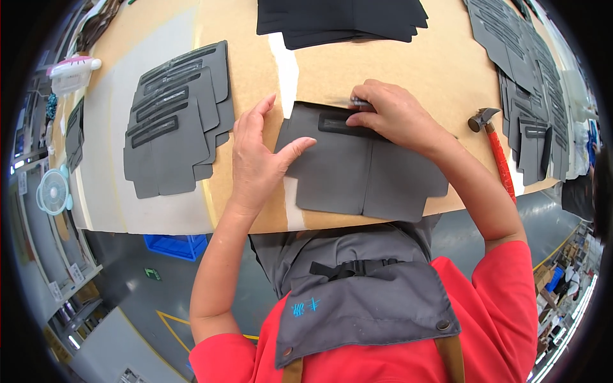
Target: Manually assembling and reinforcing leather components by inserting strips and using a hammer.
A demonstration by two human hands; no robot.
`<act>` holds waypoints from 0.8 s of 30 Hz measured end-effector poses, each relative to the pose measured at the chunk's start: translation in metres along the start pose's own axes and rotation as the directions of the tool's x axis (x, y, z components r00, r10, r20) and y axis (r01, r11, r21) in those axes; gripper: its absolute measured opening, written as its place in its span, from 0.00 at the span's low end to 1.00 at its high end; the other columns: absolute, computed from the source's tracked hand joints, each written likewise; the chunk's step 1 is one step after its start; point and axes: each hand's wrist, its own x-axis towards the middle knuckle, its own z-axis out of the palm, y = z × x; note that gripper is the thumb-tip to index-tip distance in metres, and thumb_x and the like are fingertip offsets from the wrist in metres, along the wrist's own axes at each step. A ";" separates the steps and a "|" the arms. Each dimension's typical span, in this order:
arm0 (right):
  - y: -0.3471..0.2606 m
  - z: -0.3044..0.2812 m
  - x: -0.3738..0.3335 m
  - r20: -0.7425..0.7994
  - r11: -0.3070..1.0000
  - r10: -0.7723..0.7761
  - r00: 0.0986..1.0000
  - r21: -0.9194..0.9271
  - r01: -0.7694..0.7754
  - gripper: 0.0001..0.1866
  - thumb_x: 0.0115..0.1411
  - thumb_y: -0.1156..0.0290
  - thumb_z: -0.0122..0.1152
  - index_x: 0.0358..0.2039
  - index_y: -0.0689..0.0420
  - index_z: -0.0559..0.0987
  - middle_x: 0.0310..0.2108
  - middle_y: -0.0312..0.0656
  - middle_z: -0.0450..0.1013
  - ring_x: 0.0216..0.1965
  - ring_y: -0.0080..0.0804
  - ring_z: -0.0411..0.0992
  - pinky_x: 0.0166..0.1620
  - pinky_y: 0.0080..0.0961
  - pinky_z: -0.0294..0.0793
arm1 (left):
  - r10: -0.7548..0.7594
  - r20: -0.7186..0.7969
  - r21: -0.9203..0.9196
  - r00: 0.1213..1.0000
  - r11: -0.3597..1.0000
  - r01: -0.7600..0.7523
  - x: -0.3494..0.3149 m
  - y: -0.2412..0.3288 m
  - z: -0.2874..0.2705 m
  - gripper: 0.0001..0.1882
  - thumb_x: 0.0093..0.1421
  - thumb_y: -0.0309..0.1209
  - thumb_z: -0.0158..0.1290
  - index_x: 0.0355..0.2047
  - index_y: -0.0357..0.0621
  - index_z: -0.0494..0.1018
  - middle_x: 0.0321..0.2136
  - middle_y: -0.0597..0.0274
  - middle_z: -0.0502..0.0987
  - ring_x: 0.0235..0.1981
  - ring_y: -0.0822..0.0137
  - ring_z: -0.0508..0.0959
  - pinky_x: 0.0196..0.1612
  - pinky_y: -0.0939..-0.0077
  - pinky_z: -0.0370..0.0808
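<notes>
A dark grey cut-out panel point(332, 172) lies flat in front of me near the table's front edge. It has notched corners, a crease down its middle and a black-framed oblong strip point(335, 123) near its far edge. My right hand point(396, 118) is closed around a slim, metallic-looking tool point(359, 102) above the panel's far edge. The tool's tip is blurred, so its kind is unclear. My left hand point(258, 156) is open by the panel's left side, thumb and fingers apart, with nothing in it.
Similar grey panels point(163, 153) lie overlapped to the left, and more point(511, 54) to the right. Black sheets point(338, 19) are stacked at the far side. A red-handled hammer point(499, 156) lies right of my right arm. A small fan point(54, 191) is at the table's left edge.
</notes>
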 end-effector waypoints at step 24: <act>-0.028 -0.008 -0.034 -0.258 0.939 -0.015 0.966 0.328 0.102 0.13 0.67 0.71 0.63 0.49 0.62 0.82 0.29 0.42 0.73 0.32 0.35 0.72 0.38 0.29 0.71 | -0.384 0.753 -0.440 0.535 0.311 0.843 0.018 0.029 -0.016 0.17 0.56 0.27 0.69 0.46 0.35 0.81 0.38 0.61 0.85 0.36 0.74 0.82 0.40 0.78 0.80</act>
